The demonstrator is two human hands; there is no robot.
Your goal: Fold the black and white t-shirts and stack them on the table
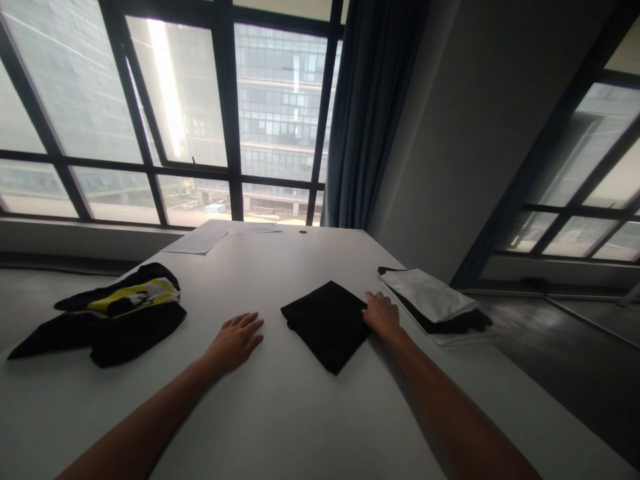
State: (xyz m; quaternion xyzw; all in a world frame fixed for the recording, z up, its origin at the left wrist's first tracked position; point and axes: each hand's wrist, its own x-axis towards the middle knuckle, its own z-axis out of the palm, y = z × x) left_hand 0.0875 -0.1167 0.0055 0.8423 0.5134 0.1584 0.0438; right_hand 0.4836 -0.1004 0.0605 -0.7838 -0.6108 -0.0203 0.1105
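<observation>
A folded black cloth [327,321] lies in the middle of the white table [280,407]. My right hand [383,313] rests at the cloth's right edge, its fingers curled against the fabric. My left hand [236,339] lies flat on the bare table to the left of the cloth, fingers stretched out, holding nothing and apart from the cloth.
A crumpled heap of black and yellow garments [113,310] sits at the table's left. A stack of folded white and black clothes [435,301] lies at the right edge. Paper sheets [200,241] lie at the far side by the windows. A dark curtain [370,113] hangs behind.
</observation>
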